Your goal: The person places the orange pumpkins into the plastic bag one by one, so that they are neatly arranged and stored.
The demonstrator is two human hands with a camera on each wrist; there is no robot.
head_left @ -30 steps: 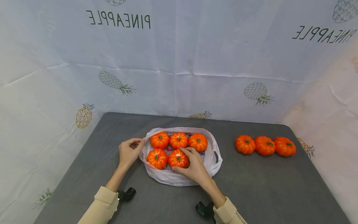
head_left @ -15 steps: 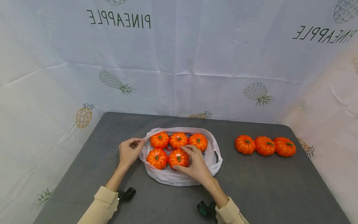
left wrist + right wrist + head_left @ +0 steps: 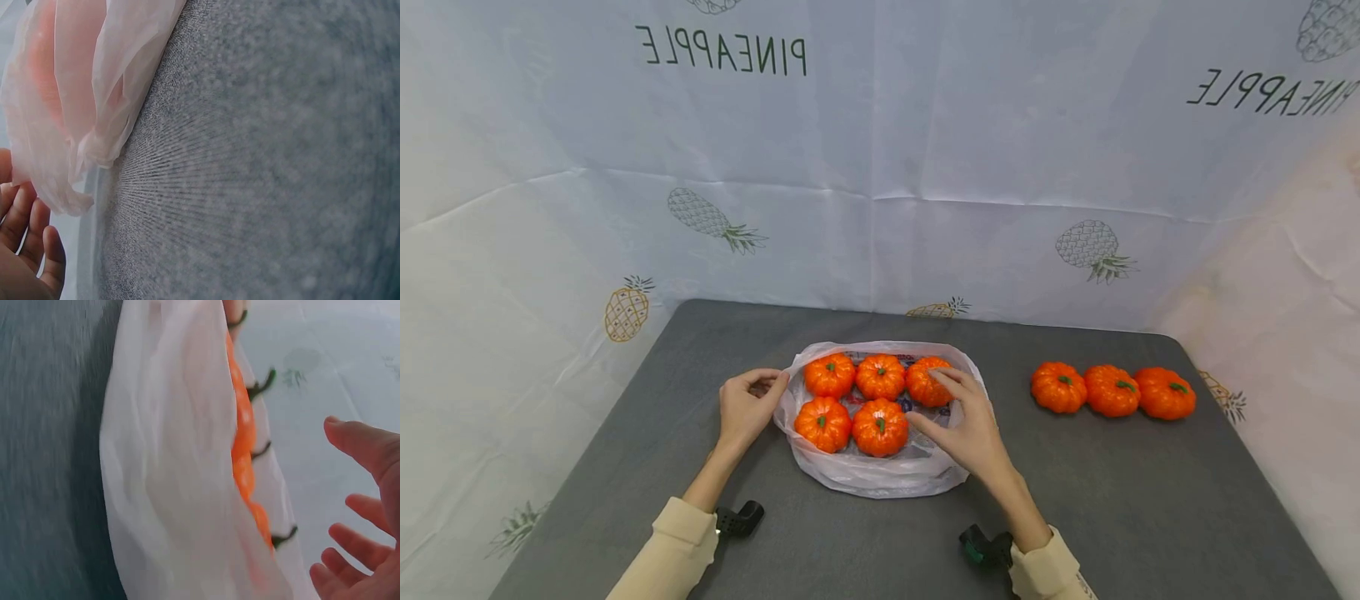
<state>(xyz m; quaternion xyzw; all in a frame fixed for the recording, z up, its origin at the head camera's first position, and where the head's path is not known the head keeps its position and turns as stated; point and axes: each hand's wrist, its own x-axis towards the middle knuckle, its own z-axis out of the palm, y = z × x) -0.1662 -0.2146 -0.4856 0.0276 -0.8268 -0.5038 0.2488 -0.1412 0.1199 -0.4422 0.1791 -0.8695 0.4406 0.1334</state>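
Observation:
A thin white plastic bag (image 3: pixel 880 483) lies spread open on the table, holding several small orange pumpkins with green stems in two rows. The front-row pumpkin (image 3: pixel 880 427) sits just left of my right thumb. My left hand (image 3: pixel 748 408) pinches the bag's left rim between thumb and fingers; the left wrist view shows the gathered plastic (image 3: pixel 75 87) at the fingertips. Over the bag's right side, my right hand (image 3: pixel 966 425) has its fingers spread and nothing in its grasp. Its fingertips overlap the back-right pumpkin (image 3: pixel 925 383), and it hides the bag's right handle.
Three more pumpkins stand in a row at the table's right: one on the left (image 3: pixel 1058 387), one in the middle (image 3: pixel 1112 391) and one on the right (image 3: pixel 1166 393). A pineapple-print cloth (image 3: pixel 880 150) hangs behind the dark grey table (image 3: pixel 1120 500).
My right hand has let go of the front-row pumpkin and moved right, away from it. That pumpkin stays in the bag. My left hand keeps its place on the rim.

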